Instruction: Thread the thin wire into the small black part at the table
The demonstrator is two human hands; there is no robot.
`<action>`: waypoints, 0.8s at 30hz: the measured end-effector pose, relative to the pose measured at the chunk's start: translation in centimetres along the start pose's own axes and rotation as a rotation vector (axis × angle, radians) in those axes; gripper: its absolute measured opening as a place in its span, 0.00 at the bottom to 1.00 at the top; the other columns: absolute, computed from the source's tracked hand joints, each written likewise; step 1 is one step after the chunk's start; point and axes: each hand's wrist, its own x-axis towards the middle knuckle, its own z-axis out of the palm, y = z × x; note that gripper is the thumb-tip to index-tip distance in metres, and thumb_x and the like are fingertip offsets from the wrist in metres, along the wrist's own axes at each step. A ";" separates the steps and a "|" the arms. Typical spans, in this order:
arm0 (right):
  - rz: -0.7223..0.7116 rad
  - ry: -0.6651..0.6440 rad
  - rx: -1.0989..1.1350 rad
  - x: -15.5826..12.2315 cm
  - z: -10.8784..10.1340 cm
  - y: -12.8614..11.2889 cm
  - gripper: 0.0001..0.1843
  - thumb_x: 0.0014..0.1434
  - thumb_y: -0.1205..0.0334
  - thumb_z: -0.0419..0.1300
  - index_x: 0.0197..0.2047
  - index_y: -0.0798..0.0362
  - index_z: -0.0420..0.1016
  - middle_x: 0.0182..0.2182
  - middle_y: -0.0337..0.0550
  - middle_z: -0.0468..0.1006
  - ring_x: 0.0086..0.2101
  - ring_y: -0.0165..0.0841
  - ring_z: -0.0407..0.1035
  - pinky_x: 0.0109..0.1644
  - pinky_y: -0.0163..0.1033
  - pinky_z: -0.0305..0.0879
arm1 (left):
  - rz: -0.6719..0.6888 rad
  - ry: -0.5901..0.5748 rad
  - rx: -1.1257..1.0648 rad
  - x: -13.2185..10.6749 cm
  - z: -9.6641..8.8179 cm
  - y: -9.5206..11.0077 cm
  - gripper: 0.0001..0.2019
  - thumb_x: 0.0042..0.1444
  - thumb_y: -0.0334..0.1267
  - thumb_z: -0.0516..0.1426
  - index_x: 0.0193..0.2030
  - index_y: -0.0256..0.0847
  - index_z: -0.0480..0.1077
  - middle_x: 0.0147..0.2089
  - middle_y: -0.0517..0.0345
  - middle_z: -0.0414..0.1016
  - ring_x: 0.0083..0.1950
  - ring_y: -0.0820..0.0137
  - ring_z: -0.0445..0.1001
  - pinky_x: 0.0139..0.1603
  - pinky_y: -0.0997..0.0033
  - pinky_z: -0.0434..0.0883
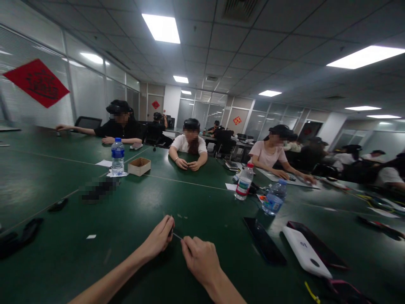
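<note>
Close in front of me, my left hand [160, 236] is closed around a small dark object [171, 232], mostly hidden by the fingers. A thin, light metal-looking strip or rod [177, 236] spans the gap between my two hands. Its other end goes into the fingers of my right hand [201, 258], which is closed on it with thumb and forefinger together. Both hands are just above or on the green table [133, 257]; I cannot tell whether they touch it.
Right of my hands lie a black phone [264, 240], a white power bank [306, 251] and a dark red-edged phone [319, 245]. Water bottles [274, 197] stand beyond them. A small open box [139, 166] sits further off. Several people [190, 143] sit around the table.
</note>
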 end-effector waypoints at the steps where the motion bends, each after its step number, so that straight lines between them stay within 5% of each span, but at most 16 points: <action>1: 0.019 -0.005 -0.001 -0.1 0.0 -0.2 0.20 0.67 0.57 0.42 0.33 0.50 0.72 0.23 0.39 0.73 0.19 0.24 0.62 0.23 0.30 0.44 | -0.001 0.005 0.000 0.0 0.0 -0.1 0.22 0.57 0.62 0.43 0.36 0.43 0.56 0.20 0.70 0.53 0.16 0.79 0.50 0.15 0.79 0.48; 10: 0.232 -0.009 0.094 0.5 -0.9 0.4 0.21 0.68 0.57 0.41 0.36 0.50 0.74 0.25 0.40 0.75 0.24 0.27 0.69 0.26 0.29 0.54 | -0.034 -0.056 -0.011 -0.8 0.5 0.1 0.23 0.55 0.63 0.45 0.35 0.42 0.58 0.19 0.69 0.56 0.15 0.80 0.50 0.14 0.80 0.47; 15: 0.107 -0.087 0.143 0.2 -1.7 0.1 0.19 0.67 0.56 0.43 0.36 0.49 0.74 0.26 0.39 0.75 0.24 0.27 0.69 0.27 0.29 0.55 | -0.140 -0.011 -0.225 -0.2 -0.1 -0.2 0.23 0.54 0.63 0.46 0.36 0.43 0.57 0.18 0.72 0.51 0.15 0.81 0.43 0.15 0.82 0.43; 24: 0.018 -0.085 0.107 -0.1 -1.7 -0.3 0.18 0.66 0.56 0.44 0.36 0.49 0.73 0.26 0.38 0.76 0.25 0.27 0.68 0.28 0.30 0.53 | -0.143 -0.014 -0.246 -0.6 0.1 0.0 0.22 0.54 0.63 0.47 0.36 0.43 0.57 0.17 0.72 0.50 0.15 0.81 0.44 0.15 0.82 0.43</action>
